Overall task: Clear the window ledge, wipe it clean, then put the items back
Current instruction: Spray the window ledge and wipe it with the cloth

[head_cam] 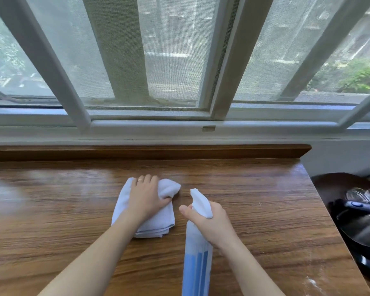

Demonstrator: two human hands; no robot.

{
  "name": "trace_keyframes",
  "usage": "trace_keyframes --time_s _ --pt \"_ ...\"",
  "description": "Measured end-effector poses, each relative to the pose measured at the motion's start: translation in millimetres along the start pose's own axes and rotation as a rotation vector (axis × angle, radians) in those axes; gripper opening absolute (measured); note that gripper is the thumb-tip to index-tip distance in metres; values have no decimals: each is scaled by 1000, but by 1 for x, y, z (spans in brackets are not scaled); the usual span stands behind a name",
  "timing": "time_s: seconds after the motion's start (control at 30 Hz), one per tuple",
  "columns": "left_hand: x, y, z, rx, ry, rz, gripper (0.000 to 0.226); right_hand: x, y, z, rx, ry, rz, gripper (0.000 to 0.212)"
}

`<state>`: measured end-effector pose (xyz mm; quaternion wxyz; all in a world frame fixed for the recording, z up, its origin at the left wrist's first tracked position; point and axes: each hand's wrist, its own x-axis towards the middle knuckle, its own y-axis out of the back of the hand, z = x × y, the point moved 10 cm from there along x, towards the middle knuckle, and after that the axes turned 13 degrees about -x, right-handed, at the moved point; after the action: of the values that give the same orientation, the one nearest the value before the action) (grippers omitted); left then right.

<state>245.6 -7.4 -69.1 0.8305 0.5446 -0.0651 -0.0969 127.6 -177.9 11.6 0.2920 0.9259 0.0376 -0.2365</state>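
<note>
A wide wooden window ledge (254, 199) runs below a white-framed window. My left hand (146, 195) lies on a folded white cloth (156, 223) in the middle of the ledge, its thumb pinching the cloth's bunched far end. My right hand (209, 223) grips the neck of a spray bottle (195, 263) with a white trigger head and blue liquid, held just right of the cloth. The nozzle points away toward the window, with the index finger by the trigger.
A raised wooden strip (150, 152) borders the ledge's back edge under the window frame (158, 124). The ledge ends at the right, where dark shiny objects (359, 223) sit on a lower dark surface. White specks mark the ledge's near right corner (312, 280).
</note>
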Motion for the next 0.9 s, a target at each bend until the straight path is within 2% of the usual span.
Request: trace_keyframes --time_s 0.2,0.33,0.53,0.73,0.9 --pt "-39 1 6 -37 -94 128 55 3 -3 -2 -1 -6 -8 42" --pt "-20 -1 7 -28 -113 103 59 8 -4 -6 -38 4 -9 38" --pt "28 -1 -6 -29 -13 30 62 14 -5 -9 -22 5 -24 31" --pt "72 10 -15 32 102 -2 67 16 1 -9 -37 13 -12 39" --pt "70 10 -14 35 116 5 67 15 7 -6 -38 12 0 38"
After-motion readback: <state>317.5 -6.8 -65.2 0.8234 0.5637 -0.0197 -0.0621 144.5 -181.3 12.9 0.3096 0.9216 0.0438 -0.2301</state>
